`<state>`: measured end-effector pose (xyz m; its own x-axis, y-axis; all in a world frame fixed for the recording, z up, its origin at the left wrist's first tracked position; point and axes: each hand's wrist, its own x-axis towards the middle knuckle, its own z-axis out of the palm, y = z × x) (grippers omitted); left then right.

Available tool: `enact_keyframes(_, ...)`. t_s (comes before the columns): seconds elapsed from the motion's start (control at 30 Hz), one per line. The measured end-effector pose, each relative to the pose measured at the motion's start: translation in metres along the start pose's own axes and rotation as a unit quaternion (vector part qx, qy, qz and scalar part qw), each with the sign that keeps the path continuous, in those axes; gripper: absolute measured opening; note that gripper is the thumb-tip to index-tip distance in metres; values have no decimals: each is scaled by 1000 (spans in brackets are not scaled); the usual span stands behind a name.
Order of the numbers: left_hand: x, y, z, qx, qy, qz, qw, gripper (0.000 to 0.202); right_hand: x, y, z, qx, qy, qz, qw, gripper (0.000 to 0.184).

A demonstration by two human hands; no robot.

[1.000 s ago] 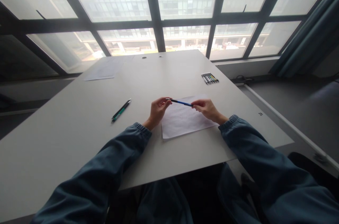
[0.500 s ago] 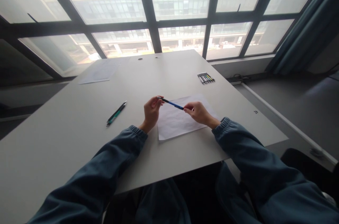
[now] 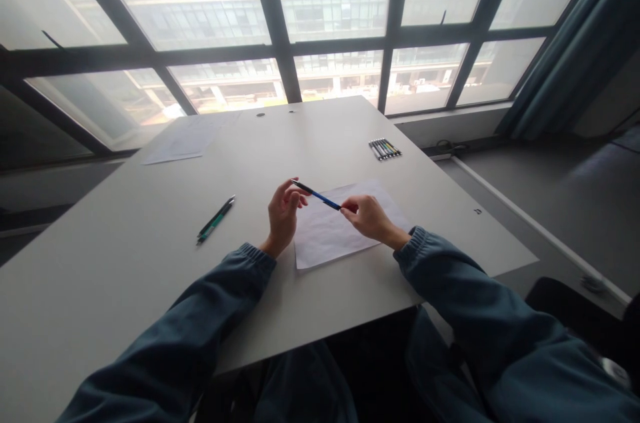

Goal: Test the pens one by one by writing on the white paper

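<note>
A blue pen (image 3: 324, 199) with a dark tip section is held aslant above the paper. My right hand (image 3: 369, 218) pinches its right-hand end between thumb and fingertips. At the other end, the tip lies across the upper fingers of my left hand (image 3: 283, 215). That hand is loosely curled, with thumb and fingers apart, and does not grip the pen. Beneath the hands, a white sheet of paper (image 3: 325, 243) lies on the table; any marks on it are too faint to read. Two pens, one black (image 3: 213, 222) and one green (image 3: 219, 223), rest side by side to the left.
Toward the right edge of the white table (image 3: 150, 243), several pens (image 3: 385, 149) lie in a neat row. More paper (image 3: 183, 141) is at the far left. Large windows stand behind the table, and a dark curtain (image 3: 560, 63) hangs at the right.
My left hand has loosened from the pen's tip end, its thumb and fingers now apart. My right hand keeps its pinch. The whole view has shifted slightly.
</note>
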<state>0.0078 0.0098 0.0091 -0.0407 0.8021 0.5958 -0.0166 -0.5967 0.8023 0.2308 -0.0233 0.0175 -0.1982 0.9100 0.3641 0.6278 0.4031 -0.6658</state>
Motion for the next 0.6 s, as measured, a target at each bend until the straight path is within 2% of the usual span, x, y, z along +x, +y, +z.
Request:
enact_keyframes(0.07,0,-2,-1,-14,-5,-17,1000,53,7,3,-8,-37,19,-2,999,15)
enact_keyframes(0.13,-1,-4,-2,-31,3,-32,999,52,20,10,-18,-83,42,13,996,17)
enact_keyframes(0.2,-2,-5,-2,-45,10,-42,998,47,39,21,-29,-131,68,43,988,20)
enact_keyframes(0.3,-4,-4,-2,-61,-10,-55,997,44,72,43,-45,-202,95,113,968,22)
enact_keyframes(0.43,-6,-5,0,-68,-46,-64,995,42,108,72,-57,-268,100,190,939,27)
enact_keyframes(0.6,-8,-7,0,-64,-62,-75,993,41,126,92,-53,-274,67,260,924,32)
